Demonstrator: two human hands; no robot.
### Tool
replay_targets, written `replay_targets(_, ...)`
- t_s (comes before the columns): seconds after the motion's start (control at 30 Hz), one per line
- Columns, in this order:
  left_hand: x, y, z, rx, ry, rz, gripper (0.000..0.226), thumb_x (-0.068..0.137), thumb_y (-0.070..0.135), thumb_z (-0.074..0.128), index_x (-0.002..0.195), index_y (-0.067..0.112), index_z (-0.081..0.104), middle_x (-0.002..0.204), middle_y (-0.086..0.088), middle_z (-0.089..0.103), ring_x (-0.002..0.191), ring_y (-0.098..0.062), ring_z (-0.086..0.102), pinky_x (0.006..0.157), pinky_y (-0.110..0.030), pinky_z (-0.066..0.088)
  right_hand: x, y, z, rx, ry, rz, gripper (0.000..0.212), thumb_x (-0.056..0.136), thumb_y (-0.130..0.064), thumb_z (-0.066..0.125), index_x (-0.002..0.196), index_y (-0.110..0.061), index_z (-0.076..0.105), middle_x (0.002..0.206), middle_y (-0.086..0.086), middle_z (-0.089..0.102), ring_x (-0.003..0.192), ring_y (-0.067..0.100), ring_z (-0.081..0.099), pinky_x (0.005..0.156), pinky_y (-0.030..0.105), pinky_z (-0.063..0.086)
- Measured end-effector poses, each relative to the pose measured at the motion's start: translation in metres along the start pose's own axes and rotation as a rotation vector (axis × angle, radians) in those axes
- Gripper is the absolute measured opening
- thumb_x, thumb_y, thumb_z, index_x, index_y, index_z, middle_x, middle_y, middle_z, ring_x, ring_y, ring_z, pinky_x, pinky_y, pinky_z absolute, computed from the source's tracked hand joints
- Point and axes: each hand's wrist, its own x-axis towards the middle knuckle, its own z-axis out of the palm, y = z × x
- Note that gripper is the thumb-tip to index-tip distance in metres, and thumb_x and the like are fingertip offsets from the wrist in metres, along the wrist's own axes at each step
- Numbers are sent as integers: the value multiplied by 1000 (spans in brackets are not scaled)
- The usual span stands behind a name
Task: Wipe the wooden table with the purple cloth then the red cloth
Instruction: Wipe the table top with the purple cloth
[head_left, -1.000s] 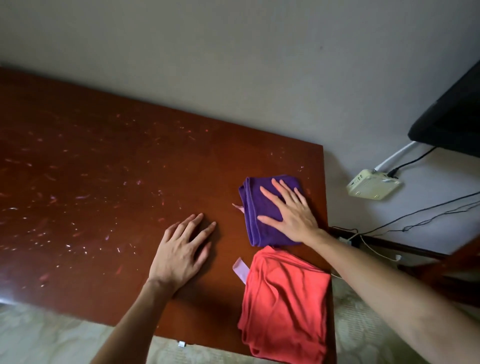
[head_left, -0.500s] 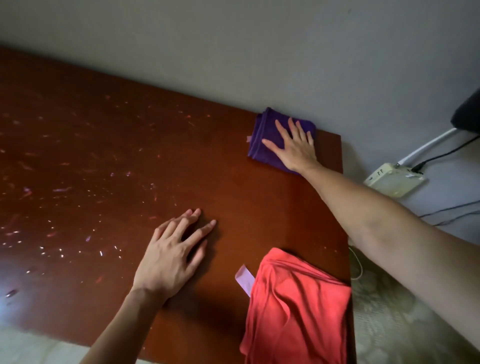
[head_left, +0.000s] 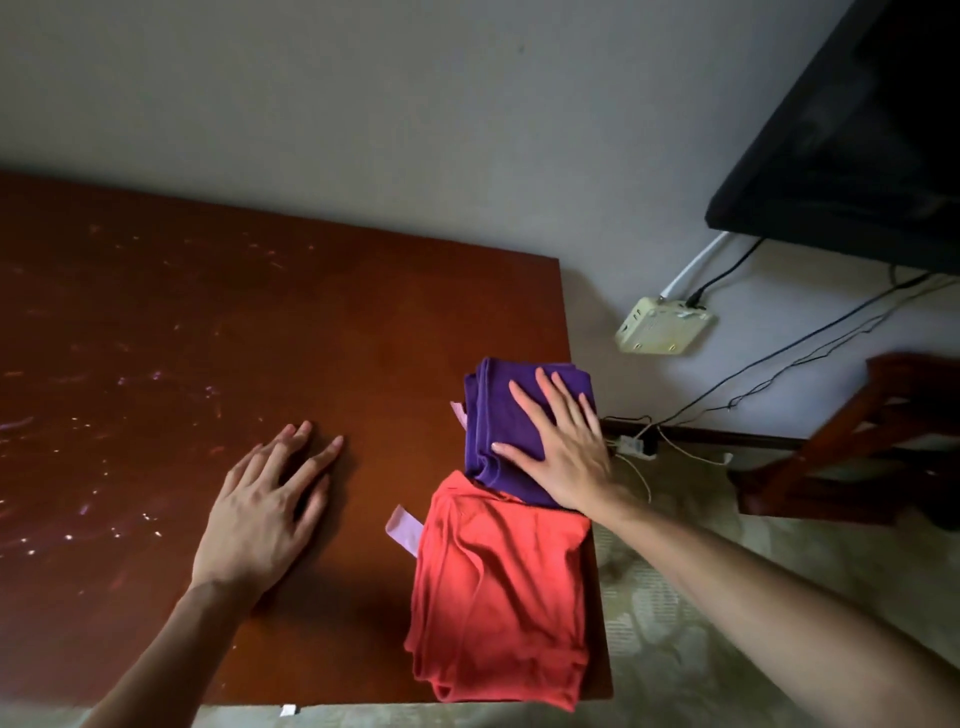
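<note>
The right hand (head_left: 563, 452) is pressing flat, fingers spread, on the folded purple cloth (head_left: 501, 415), which is now lying at the desk's (head_left: 311, 322) right edge, touching the red cloth (head_left: 498, 597) at its 6 o'clock. Half a second ago the cloth was up at the far right corner, so the person is dragging it back in a wiping stroke. The left hand (head_left: 265, 514) is resting open on bare wood toward 9 o'clock. Specks are remaining at left; the purple pass looks unfinished.

No text, label or number can be read on anything in view.
</note>
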Motion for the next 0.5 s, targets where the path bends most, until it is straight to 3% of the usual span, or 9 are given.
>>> replay_targets(0.17,0,0,0,-15,0,1,52,100,48,30,150,37,36,158,-4,36,149,-20,26,118,-39,25,72,20,-3,22,-82,-11,93,85,-92,25,164,-42,24,175,1,15,162,21,11,130,50,12)
replay_targets(0.37,1,-5,2,-39,22,13,51,99,46,34,149,38,38,157,-1,36,149,-17,26,118,-37,24,203,32,-4,72,-86,333,90,91,-87,32,166,-40,16,176,5,7,162,23,2,130,49,5)
replay_targets(0.5,4,-8,4,-44,15,21,50,100,47,32,150,41,35,158,1,34,150,-13,20,118,-31,17,236,32,0,62,-100,424,91,92,-88,28,167,-38,12,177,6,6,162,25,1,130,50,4)
